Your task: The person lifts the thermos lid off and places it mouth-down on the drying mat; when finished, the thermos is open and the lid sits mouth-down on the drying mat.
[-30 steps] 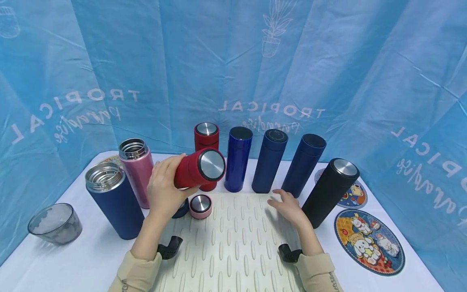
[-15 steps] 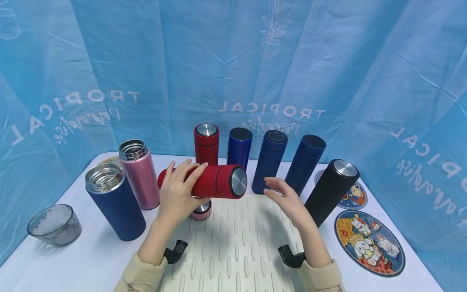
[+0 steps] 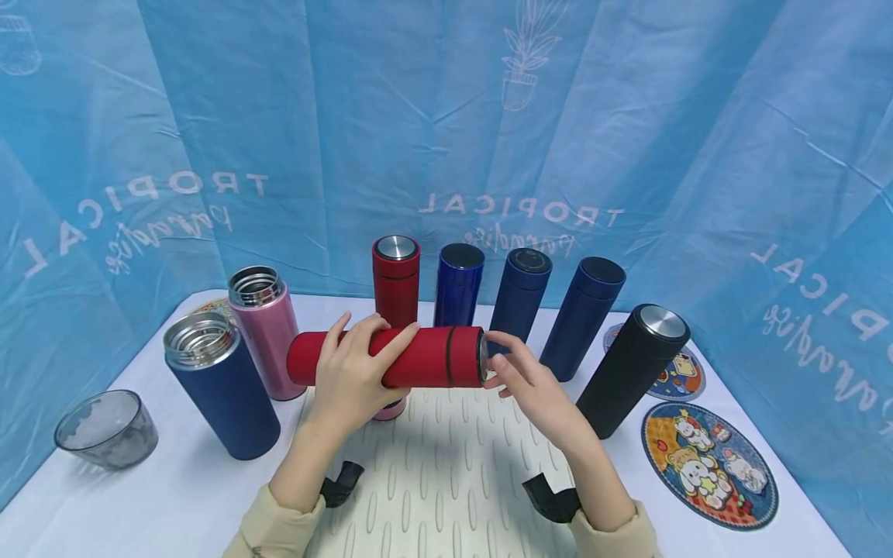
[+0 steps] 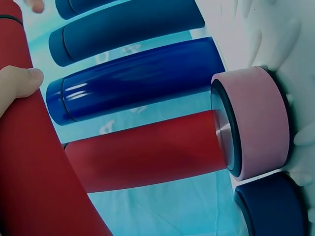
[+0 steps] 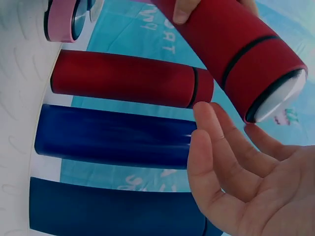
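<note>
My left hand (image 3: 349, 387) grips a red thermos bottle (image 3: 429, 364) by its middle, holding it sideways above the cream textured mat (image 3: 446, 473). The bottle's lid (image 3: 466, 358), with a silver disc on its end, points right. Beside that lid is my right hand (image 3: 544, 399), its fingers spread and loosely bent, not wrapped round it. In the right wrist view a fingertip (image 5: 253, 130) comes close to the lid's rim; contact is hard to tell. Behind stands a second red thermos bottle (image 3: 396, 283). A pink lid (image 4: 263, 123) and a navy lid (image 4: 275, 206) lie on the mat.
Lidless navy (image 3: 226, 395) and pink (image 3: 270, 333) flasks stand left, near a smoky glass bowl (image 3: 108, 430). Along the back right are a glossy blue bottle (image 3: 456, 291), navy bottles (image 3: 582, 318) and a black bottle (image 3: 631, 372). A round cartoon coaster (image 3: 710, 465) lies far right.
My left hand has turned the red thermos bottle from facing me to lying crosswise, lid to the right. My right hand has moved left from beside the back bottles to the lid.
</note>
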Demonstrator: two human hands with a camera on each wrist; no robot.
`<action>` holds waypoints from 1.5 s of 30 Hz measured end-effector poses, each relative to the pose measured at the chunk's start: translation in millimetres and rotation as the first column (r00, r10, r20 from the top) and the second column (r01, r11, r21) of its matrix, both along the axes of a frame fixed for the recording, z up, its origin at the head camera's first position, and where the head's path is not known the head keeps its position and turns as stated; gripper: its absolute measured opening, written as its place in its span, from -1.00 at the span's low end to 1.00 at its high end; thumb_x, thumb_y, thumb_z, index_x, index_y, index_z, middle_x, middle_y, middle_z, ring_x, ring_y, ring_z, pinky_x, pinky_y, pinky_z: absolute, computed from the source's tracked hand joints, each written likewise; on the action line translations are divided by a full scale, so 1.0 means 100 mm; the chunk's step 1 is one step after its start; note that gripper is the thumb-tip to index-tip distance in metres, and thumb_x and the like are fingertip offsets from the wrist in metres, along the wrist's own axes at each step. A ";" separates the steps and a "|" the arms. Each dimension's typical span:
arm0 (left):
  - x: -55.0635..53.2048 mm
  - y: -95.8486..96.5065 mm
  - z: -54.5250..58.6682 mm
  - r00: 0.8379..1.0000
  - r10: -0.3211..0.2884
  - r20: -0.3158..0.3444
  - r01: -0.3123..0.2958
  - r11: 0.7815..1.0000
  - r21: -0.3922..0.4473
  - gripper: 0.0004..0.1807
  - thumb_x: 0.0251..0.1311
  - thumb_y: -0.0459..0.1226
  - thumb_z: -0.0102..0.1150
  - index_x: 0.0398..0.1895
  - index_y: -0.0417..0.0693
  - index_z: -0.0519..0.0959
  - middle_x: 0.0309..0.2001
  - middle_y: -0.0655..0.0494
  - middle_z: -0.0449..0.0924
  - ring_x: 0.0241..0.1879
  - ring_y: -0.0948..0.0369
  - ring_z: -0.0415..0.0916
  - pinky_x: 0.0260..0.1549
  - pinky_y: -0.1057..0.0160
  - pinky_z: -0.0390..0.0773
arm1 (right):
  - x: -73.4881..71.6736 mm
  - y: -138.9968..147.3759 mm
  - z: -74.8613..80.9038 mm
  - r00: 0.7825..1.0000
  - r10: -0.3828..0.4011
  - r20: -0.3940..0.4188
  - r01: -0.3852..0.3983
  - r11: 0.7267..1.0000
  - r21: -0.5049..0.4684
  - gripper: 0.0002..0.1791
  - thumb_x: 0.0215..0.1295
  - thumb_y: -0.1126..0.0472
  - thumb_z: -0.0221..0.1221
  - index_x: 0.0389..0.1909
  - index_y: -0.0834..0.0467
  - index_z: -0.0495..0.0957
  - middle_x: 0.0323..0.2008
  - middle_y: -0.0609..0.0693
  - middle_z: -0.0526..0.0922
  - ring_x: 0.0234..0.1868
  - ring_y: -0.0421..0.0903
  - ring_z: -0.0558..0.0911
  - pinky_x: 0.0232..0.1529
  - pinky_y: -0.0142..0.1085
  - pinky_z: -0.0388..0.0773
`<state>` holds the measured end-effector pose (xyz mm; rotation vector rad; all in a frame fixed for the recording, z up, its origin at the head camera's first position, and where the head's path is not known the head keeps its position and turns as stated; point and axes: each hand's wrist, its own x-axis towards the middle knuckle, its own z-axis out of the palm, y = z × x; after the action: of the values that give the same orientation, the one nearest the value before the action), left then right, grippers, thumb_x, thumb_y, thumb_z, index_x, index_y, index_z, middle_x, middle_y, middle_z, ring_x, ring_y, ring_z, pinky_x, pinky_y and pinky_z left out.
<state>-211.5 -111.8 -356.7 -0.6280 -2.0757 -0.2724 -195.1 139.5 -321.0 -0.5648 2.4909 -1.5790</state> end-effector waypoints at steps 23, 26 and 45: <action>0.06 0.03 0.01 0.998 0.001 -0.067 -0.013 0.986 -0.168 -0.16 -0.57 -0.02 0.55 0.04 0.17 0.50 -0.16 -0.06 0.55 -0.23 -0.04 0.52 -0.22 -0.03 0.50 | -0.05 -0.03 -0.10 0.993 -0.016 0.120 0.023 0.998 -0.052 -0.45 0.29 -0.04 0.04 0.25 0.01 0.20 -0.12 0.19 0.52 -0.35 -0.02 0.58 -0.24 -0.22 0.57; 0.06 0.03 0.01 0.997 -0.008 -0.071 -0.005 0.986 -0.169 -0.16 -0.57 -0.01 0.54 0.04 0.17 0.51 -0.18 -0.05 0.56 -0.24 -0.03 0.52 -0.23 -0.02 0.51 | -0.09 0.00 -0.12 0.987 0.048 0.151 -0.025 0.989 -0.145 -0.43 0.26 -0.01 0.06 0.25 0.05 0.18 -0.05 0.26 0.48 -0.27 0.01 0.59 -0.18 -0.16 0.58; 0.05 0.02 0.01 0.998 -0.011 -0.058 -0.001 0.980 -0.201 -0.17 -0.57 -0.01 0.56 0.03 0.19 0.51 -0.20 -0.03 0.57 -0.28 -0.02 0.53 -0.24 0.00 0.51 | -0.20 0.06 -0.21 0.981 0.166 0.099 -0.141 0.965 -0.219 -0.42 0.18 0.15 0.17 0.18 0.13 0.18 0.02 0.27 0.43 -0.04 0.10 0.48 -0.12 -0.08 0.56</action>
<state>-206.6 -109.6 -356.0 -0.7530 -2.0602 -0.0460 -214.8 145.6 -341.9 -0.6563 2.1542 -1.7721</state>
